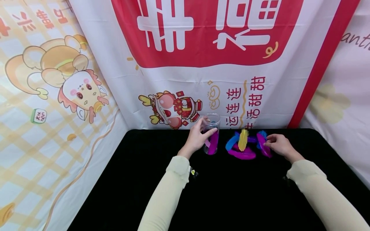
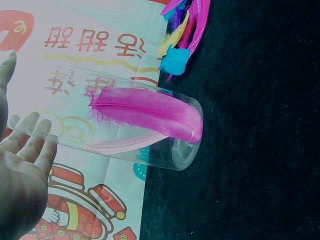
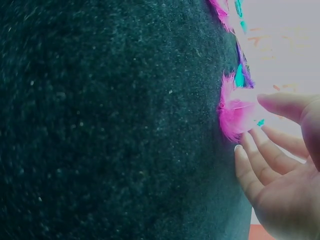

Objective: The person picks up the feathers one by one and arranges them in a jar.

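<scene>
Left hand (image 1: 197,136) wrapped around a clear cylinder (image 1: 214,124) near the far edge of a black worktop (image 1: 231,192), a person works with bright feathers, a pale pink feather (image 2: 131,143) among those already inside. The right hand (image 1: 280,146) appears to pinch a loose magenta feather (image 1: 263,145) beside a pile topped by a yellow feather (image 1: 243,140). Picking up looks to be the step; next would call for lifting it clear without dragging its neighbours.
</scene>
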Demonstrator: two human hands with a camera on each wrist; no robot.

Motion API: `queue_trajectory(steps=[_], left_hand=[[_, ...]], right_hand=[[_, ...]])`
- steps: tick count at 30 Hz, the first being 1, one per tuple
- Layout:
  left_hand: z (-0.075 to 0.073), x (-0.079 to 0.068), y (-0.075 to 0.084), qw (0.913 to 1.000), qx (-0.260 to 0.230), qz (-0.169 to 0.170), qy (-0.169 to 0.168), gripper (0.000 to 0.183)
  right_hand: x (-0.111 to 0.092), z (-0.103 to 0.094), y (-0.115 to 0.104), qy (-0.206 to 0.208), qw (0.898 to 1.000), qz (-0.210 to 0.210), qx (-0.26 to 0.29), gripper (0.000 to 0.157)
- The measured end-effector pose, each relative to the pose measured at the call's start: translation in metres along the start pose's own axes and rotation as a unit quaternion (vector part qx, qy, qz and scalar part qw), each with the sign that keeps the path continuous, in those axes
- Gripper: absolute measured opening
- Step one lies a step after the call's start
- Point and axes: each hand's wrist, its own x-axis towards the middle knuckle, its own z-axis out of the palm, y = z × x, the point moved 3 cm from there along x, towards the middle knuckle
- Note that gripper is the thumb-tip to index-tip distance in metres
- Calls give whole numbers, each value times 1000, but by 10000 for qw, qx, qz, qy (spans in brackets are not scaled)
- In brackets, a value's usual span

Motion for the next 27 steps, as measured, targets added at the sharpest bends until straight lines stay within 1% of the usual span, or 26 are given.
queue_trajectory(steps=[5,19,27], left_hand=[[0,0,0,10000,2,-36,3,68],[-1,0,-1,10000,-40,-55,-22,68],[-1,0,-1,9999,-116,44,-22,65]], right_hand=[[1,2,0,-76,10000,15,-22,48],[2,5,0,-210,9997,49,-93,45],[4,5,2,-109,9999,-59,-114,41]])
